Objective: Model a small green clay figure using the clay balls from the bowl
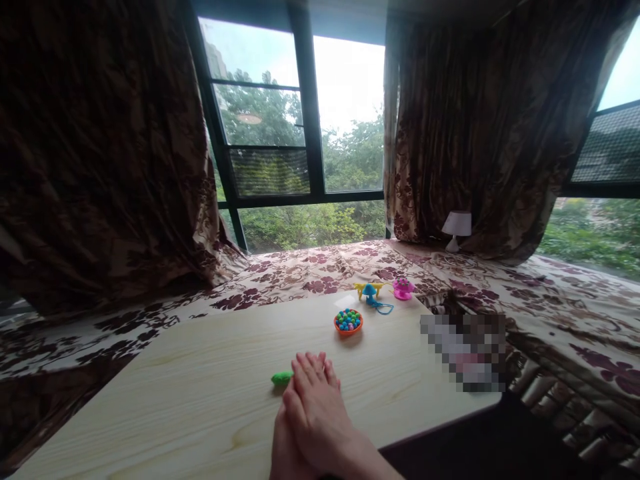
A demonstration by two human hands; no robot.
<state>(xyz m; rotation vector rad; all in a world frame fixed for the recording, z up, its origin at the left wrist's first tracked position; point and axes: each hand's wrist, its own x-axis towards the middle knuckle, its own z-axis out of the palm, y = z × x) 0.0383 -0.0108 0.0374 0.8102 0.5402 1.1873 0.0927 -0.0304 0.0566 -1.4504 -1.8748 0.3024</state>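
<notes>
My right hand [320, 407] lies flat over my left hand [284, 437], palms pressed together and fingers stretched forward, above the pale tabletop. A lumpy green roll of modelling clay [282, 379] sticks out to the left from between the two hands near the fingers. The rest of the clay is covered by the palms. Most of my left hand is hidden under the right one. Beyond the fingertips stands an orange bowl [349, 333] filled with small blue, green and pink balls.
Farther back on the wooden-patterned table [200, 373] are a blue mushroom-shaped piece [369, 292] with a blue cord, a yellow piece [359, 288] and a pink mushroom-shaped piece [403, 288]. A pixelated patch covers the table's right edge. A white lamp [457, 227] stands on the flowered cloth behind.
</notes>
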